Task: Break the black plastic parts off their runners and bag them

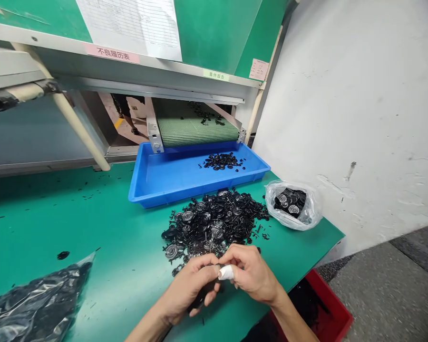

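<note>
Both hands meet at the near side of a heap of black plastic parts (217, 218), round ridged discs mixed with thin sprue bits. My left hand (194, 280) is closed around black plastic parts (200, 300), which show below its fingers and are mostly hidden. My right hand (251, 273), its thumb wrapped in white tape (226, 272), is closed in a pinch against the left fingertips. What lies between the pinching fingers is too covered to make out.
A blue tray (160, 192) with small black pieces stands under the end of a green conveyor belt (196, 135). On the right is an open clear bag (312, 211) of discs; a filled bag (39, 304) lies left. A red bin (344, 316) sits below the table edge.
</note>
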The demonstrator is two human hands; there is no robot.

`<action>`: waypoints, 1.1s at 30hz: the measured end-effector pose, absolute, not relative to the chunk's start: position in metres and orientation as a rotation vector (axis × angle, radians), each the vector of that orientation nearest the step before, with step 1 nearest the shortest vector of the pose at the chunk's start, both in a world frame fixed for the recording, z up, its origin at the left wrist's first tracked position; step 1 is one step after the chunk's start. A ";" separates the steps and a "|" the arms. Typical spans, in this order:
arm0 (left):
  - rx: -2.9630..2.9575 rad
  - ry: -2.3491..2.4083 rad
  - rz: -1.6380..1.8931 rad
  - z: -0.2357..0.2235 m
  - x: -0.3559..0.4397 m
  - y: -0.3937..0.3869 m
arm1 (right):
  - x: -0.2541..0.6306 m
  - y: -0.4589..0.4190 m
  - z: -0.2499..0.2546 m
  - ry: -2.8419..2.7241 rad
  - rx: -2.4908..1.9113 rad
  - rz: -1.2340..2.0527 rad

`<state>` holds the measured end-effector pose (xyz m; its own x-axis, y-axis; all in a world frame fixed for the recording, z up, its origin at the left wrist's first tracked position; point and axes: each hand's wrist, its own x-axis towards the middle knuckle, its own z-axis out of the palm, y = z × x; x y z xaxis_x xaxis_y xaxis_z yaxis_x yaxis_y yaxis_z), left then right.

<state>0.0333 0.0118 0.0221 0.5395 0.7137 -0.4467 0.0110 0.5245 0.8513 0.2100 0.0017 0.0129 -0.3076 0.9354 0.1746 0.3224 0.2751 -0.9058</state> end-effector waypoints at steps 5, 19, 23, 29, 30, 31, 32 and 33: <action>0.879 0.922 0.542 0.023 0.034 0.010 | 0.201 0.005 0.006 -1.834 -1.078 0.797; 0.613 1.026 0.829 0.026 0.028 0.023 | 0.255 0.054 0.004 -1.727 -1.599 0.257; 0.485 0.970 0.862 0.024 0.028 0.025 | 0.271 0.073 -0.004 -1.711 -1.672 0.220; 0.408 1.038 0.881 0.031 0.040 0.029 | 0.263 0.067 -0.003 -1.675 -1.631 0.125; 0.441 1.031 0.864 0.036 0.048 0.031 | 0.261 0.065 -0.003 -1.670 -1.629 0.105; 0.489 1.017 0.841 0.043 0.057 0.035 | 0.259 0.064 -0.002 -1.667 -1.627 0.086; 0.547 0.999 0.814 0.050 0.069 0.040 | 0.257 0.063 -0.003 -1.666 -1.625 0.069; 0.618 0.978 0.788 0.058 0.083 0.046 | 0.255 0.063 -0.004 -1.672 -1.620 0.057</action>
